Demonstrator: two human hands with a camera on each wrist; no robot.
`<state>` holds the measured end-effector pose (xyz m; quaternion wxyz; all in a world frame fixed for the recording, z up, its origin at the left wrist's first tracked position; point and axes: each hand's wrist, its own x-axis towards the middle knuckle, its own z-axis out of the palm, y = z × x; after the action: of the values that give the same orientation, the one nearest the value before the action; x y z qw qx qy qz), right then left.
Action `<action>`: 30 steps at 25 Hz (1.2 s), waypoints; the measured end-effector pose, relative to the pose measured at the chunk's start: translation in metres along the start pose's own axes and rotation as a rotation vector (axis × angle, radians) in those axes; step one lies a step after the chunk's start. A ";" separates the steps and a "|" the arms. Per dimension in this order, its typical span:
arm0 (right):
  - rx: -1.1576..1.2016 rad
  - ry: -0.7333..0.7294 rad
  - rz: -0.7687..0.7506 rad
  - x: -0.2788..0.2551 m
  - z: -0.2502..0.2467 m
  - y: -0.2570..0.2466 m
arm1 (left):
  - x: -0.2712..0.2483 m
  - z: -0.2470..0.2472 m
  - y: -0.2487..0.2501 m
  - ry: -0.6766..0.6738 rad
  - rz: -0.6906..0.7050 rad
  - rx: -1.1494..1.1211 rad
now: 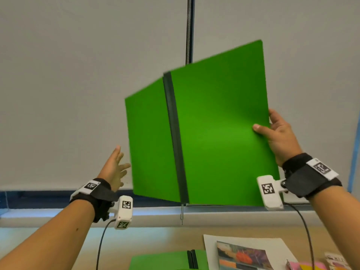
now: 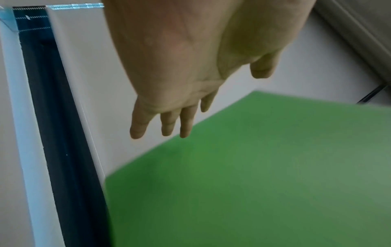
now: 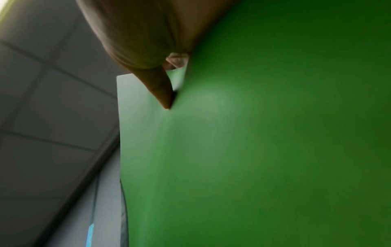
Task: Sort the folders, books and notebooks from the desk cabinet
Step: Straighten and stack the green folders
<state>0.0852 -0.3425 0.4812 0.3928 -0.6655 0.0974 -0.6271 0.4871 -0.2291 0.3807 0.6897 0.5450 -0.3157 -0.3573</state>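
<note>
the right hand point(image 1: 280, 135) pinches the right edge of a green folder point(image 1: 214, 133), thumb point(image 1: 260, 128) pressed flat on the near cover and the other fingers curled behind the edge, so the folder hangs in the air in front of a pale window blind point(image 1: 78, 75). in the right wrist view the thumb tip point(image 3: 165, 97) lies on the green cover point(image 3: 264, 142) close to its edge, and 1 fingertip peeks out behind it. the left hand point(image 1: 115, 168) holds nothing: its fingers point(image 2: 165, 123) are straight and spread a little, reaching up toward the folder's lower left edge, just beside it but not touching as far as the head view shows. the folder is open part way, its 2 green covers angled apart like a tent, with a dark spine point(image 1: 175, 137) running from top to bottom between them; the whole folder is tilted, its top leaning to the right, and slightly blurred. each wrist carries a black strap with a small white camera block point(image 1: 269, 191) bearing black and white markers. behind the folder a thin metal cord point(image 1: 188, 30) hangs down the blind. below, at the bottom of the head view, a second green folder point(image 1: 161, 262) with a dark spine lies flat on the desk point(image 1: 48, 240), and to its right lies a white sheet with a colourful picture point(image 1: 245, 254), with pink and yellow papers point(image 1: 311, 266) at the far right corner.
</note>
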 end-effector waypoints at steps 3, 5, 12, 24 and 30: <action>0.060 -0.035 0.146 -0.005 -0.020 0.007 | 0.001 -0.009 -0.009 0.086 0.008 0.031; 0.183 -0.086 0.209 -0.006 -0.026 -0.006 | 0.006 -0.020 -0.021 0.120 -0.023 -0.004; 0.276 -0.294 0.325 -0.021 0.003 -0.026 | 0.003 0.038 -0.079 -0.295 -0.142 -0.218; -0.286 0.061 0.209 0.019 -0.082 0.003 | -0.034 0.023 -0.033 -0.389 0.076 -0.447; -0.332 -0.028 0.141 -0.005 -0.004 0.074 | -0.058 0.074 -0.023 -0.552 0.071 -0.092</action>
<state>0.1073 -0.3909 0.4295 0.3218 -0.7213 0.2405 -0.5642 0.3904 -0.2229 0.3709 0.6137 0.3837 -0.4939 -0.4819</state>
